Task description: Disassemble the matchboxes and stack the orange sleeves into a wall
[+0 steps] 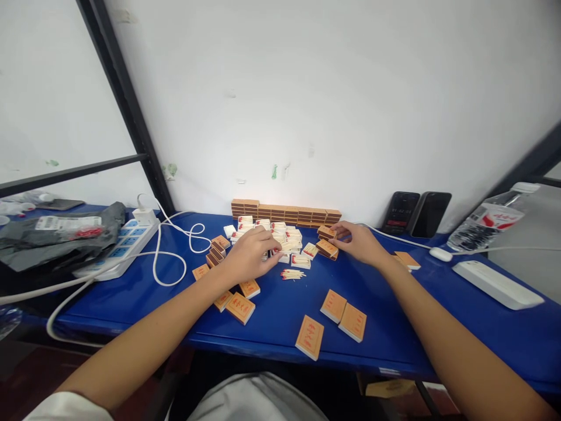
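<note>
My left hand [252,254] reaches over the pile of open matchbox trays [293,235], its fingers curled in toward the thumb. What it pinches, if anything, is hidden by the fingers. To the right, my right hand [358,241] has thumb and fingertips closed at the edge of an orange matchbox cover [326,232] on a small stack. A second cover [326,248] lies just below it. Between the hands sit a tray of red-tipped matches [300,261] and a few loose matches [293,274] on the blue table.
A low wall of stacked matchboxes [287,213] lines the back. More matchboxes [310,337] lie in front, others [241,307] beneath my left forearm. At left are a power strip [125,248] and white cables; at right, two phones [432,214], a bottle [488,219] and a white block [497,284].
</note>
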Demonstrator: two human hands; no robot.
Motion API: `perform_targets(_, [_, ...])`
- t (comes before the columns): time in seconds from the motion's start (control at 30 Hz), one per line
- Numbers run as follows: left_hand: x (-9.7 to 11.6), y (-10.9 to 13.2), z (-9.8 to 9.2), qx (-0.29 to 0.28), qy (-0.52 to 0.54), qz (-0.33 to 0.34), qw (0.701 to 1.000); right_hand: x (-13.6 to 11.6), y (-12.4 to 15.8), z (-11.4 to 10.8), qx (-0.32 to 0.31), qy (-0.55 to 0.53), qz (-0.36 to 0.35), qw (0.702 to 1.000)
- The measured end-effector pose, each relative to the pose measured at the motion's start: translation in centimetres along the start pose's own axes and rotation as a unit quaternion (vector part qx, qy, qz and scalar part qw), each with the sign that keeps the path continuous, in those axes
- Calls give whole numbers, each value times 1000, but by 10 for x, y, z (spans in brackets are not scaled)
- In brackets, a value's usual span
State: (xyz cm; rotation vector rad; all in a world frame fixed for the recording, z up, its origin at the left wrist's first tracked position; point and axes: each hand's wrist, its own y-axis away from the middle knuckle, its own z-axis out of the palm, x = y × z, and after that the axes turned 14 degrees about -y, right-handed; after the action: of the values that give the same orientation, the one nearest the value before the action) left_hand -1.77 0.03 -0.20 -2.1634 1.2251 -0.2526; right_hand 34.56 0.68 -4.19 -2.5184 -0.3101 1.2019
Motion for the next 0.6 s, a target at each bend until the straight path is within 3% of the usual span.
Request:
perform_targets(0.1, [-27,-8,-18,20,-23,-10,999,-7,-1,0,15,-37,9,999])
perform_targets(0.17, [-59,-17,-33,32,-32,-72,996,-16,-7,3,32,-76,7,997])
perform_targets(0.3, [-133,-33,-46,-35,-92,-200,975,-44,-43,18,17,-97,-32,995])
perform_targets(0.43, [-171,-34,-21,-71,-93,-292,949,-74,-99,48,-34,-37,-87,995])
perform_targets(0.6, [-173,-20,18,-55,-86,-332,938,-91,-149,83,-57,10,-81,995])
